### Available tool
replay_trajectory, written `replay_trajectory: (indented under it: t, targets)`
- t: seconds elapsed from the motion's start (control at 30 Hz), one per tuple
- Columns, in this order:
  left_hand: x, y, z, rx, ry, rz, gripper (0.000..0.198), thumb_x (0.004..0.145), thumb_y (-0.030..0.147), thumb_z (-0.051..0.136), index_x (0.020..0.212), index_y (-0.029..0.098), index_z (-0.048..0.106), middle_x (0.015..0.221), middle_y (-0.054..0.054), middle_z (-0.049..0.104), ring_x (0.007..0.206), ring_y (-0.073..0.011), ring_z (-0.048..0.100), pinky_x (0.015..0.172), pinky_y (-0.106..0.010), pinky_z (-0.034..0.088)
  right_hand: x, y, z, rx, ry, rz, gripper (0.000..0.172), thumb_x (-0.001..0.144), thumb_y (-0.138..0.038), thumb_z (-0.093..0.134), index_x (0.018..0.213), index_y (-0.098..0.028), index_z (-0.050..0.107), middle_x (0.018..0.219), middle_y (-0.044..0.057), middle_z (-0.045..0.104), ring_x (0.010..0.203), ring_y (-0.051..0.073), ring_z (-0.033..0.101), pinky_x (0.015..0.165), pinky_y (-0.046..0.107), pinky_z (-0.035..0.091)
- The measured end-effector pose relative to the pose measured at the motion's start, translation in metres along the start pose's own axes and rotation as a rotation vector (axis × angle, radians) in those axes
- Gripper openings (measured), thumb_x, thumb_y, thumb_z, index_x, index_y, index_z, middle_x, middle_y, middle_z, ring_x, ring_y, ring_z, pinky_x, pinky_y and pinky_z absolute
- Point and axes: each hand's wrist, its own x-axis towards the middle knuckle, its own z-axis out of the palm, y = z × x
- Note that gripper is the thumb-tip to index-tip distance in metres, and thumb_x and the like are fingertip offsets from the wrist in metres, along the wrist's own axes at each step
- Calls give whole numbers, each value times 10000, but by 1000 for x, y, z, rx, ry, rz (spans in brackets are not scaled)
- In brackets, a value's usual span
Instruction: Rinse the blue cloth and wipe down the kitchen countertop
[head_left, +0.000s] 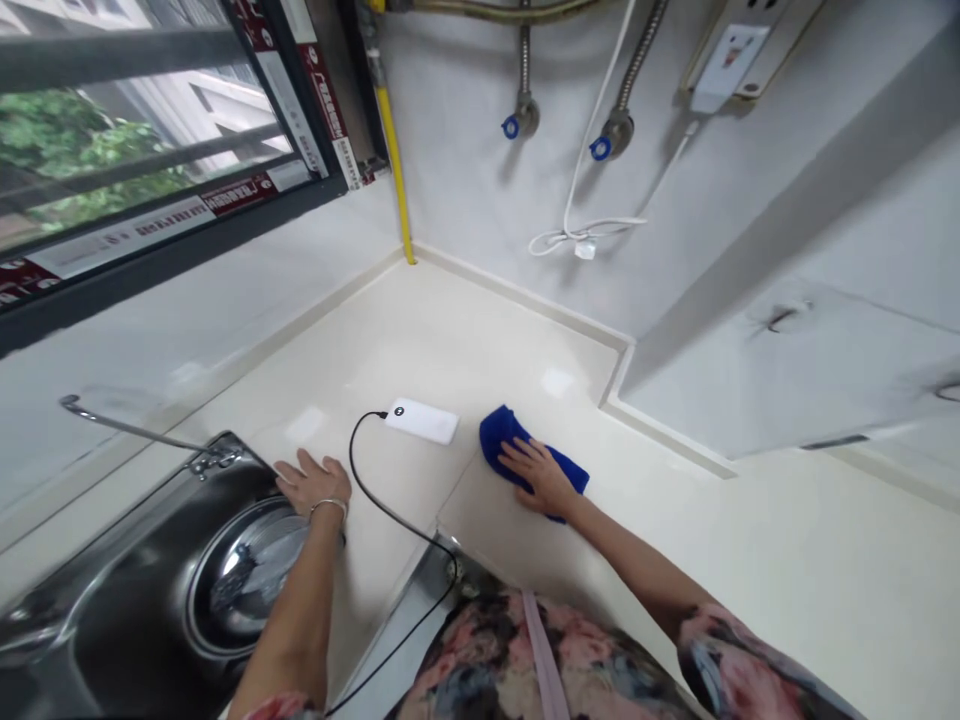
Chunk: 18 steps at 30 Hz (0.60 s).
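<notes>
Pressing flat and open, the right hand (541,478) is laid on the blue cloth (501,432) near the counter (450,340) middle; the left hand (319,482) is planted open by the sink (150,580) edge, likely for bracing.

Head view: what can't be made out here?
- Blue cloth: the middle lies under the right hand.
- Black cable: far end leaves at the bottom edge, by the left forearm.
- Sink: cut by left and bottom edges; left hand and forearm cover its right rim.
- Window stickers: print too small to read.
- Wall unit: cut by top edge.
</notes>
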Motion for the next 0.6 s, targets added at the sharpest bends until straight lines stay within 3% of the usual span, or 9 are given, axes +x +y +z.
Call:
replay_trajectory:
  t: [0.17,0.3,0.37,0.47,0.6]
  targets:
    - [1,-4,5,-61,-8,-1,674,1016,450,341,1590,95,346,1689,-251,157,1551,-442,159,1242,-603,212,-106,-32,10,51,-73,-110,712,857,-253,517,1561,-259,411,1647,60,362,1568,286,236,1265,603,219]
    - [1,-8,6,-61,-39,15,675,1019,433,330,1594,79,328,1693,-258,135,1568,-415,117,1241,-620,207,-189,-36,10,14,-68,-106,640,950,-269,466,1581,-307,364,1638,52,380,1565,267,249,1257,590,271]
    - [0,-8,7,-55,-36,16,671,1020,422,335,1594,75,327,1692,-260,135,1566,-420,119,1242,-624,201,-213,-36,10,-27,-51,-73,642,960,-266,461,1590,-313,343,1634,56,386,1562,275,257,1249,602,285]
    - [-2,-5,6,-50,-21,5,665,1020,414,349,1600,88,322,1696,-249,132,1558,-435,132,1244,-622,197,-212,-44,13,-67,-38,-42,650,960,-277,477,1593,-313,333,1629,60,391,1559,302,259,1234,635,288]
    - [-5,-1,5,-26,-38,-5,659,1023,396,346,1603,85,311,1700,-243,121,1556,-442,130,1242,-627,197,-149,-65,22,-53,-30,-53,623,948,-267,488,1564,-299,398,1622,53,407,1551,302,281,1235,632,273]
